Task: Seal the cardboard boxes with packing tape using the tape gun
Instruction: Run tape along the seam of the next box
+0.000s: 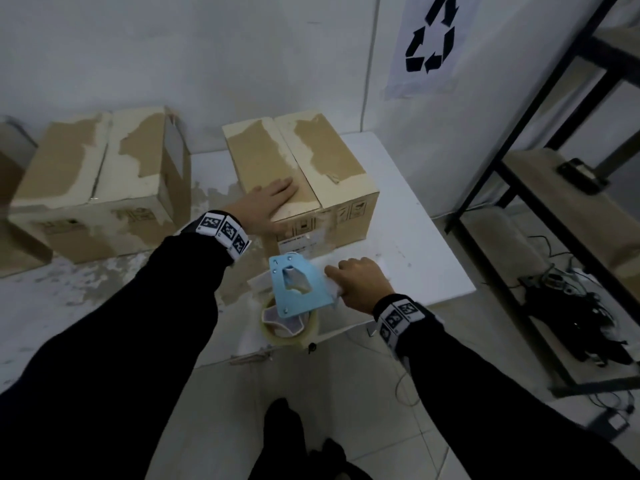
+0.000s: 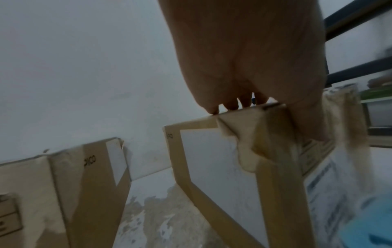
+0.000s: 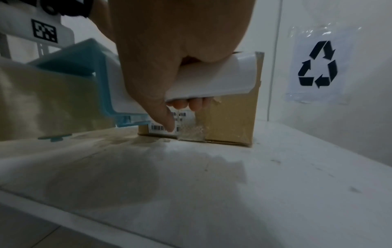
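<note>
A cardboard box [image 1: 332,168] with closed top flaps stands on the white table [image 1: 422,258]. My left hand [image 1: 266,202] lies flat on its near left flap, fingers straight, pressing down; in the left wrist view the left hand [image 2: 244,58] rests on the box's [image 2: 212,159] top edge. My right hand [image 1: 360,284] grips the white handle of a blue tape gun [image 1: 298,289] just in front of the box's front face. A clear tape roll [image 1: 289,327] hangs at its near end. In the right wrist view the right hand's fingers [image 3: 161,70] wrap the white handle [image 3: 212,78], and the box [image 3: 231,110] stands behind.
A second closed cardboard box [image 1: 100,178] stands to the left on the same worn surface. A black metal shelf rack [image 1: 561,188] with cables on its lowest shelf stands at the right. A recycling sign [image 1: 431,36] hangs on the wall. The table's front edge is close to my body.
</note>
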